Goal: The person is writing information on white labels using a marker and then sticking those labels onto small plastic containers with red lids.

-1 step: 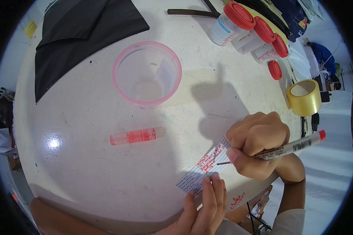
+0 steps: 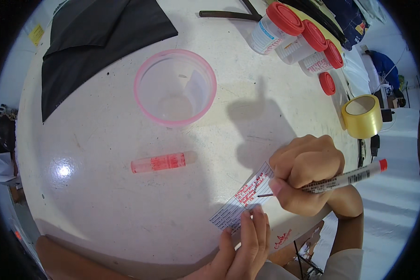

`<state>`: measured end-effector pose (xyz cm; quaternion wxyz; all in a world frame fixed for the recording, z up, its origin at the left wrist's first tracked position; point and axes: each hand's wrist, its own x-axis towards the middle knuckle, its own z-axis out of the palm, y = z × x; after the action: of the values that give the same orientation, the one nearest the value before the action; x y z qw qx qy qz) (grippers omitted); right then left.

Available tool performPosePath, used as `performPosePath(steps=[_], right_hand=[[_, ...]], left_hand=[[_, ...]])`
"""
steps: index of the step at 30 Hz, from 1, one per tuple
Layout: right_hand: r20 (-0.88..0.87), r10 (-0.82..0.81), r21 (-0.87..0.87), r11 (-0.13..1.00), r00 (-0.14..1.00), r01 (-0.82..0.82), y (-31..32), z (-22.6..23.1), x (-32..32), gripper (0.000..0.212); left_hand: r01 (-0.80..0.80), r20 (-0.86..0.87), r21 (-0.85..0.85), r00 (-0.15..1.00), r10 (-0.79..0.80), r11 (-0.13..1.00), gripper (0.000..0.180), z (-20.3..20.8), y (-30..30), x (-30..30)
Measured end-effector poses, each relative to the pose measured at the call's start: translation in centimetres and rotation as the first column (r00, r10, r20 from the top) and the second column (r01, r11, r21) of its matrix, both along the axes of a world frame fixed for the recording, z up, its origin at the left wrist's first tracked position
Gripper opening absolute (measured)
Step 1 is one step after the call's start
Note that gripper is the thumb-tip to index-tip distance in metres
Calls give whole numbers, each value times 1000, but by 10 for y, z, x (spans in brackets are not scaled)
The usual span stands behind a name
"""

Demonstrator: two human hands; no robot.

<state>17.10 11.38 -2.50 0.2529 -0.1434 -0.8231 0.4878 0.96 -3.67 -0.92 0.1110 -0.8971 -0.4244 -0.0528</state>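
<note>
In my right hand [image 2: 307,173] is a slim white marker pen [image 2: 338,181] with a red end. Its thin dark tip meets a paper label [image 2: 242,198] covered in printed lines and red handwriting. My left hand [image 2: 247,245] lies with fingers stretched out on the label's lower edge. Left of the label, a small clear tube with red markings [image 2: 158,162] rests on its side. Farther off stands an open clear plastic tub [image 2: 175,109] with a pink rim.
Several clear specimen jars with red lids [image 2: 284,18] stand at the back right, by a loose red cap [image 2: 327,83]. A roll of yellowish tape [image 2: 361,116] is near the right edge. A folded black sheet [image 2: 102,51] covers the far left of the white table [image 2: 102,205].
The red end of the marker pen has dipped slightly as my right hand shifted a little. My left hand and the label have stayed put.
</note>
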Motion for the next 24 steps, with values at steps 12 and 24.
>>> performPosePath(steps=[12, 24], right_hand=[[-3, 20, 41, 999, 1000, -20, -2, 3, -7, 35], [26, 5, -3, 1000, 1000, -5, -1, 6, -5, 37]], left_hand=[[-80, 52, -33, 995, 82, 996, 35, -19, -5, 10], [-119, 110, -21, 987, 121, 993, 35, -23, -7, 14]])
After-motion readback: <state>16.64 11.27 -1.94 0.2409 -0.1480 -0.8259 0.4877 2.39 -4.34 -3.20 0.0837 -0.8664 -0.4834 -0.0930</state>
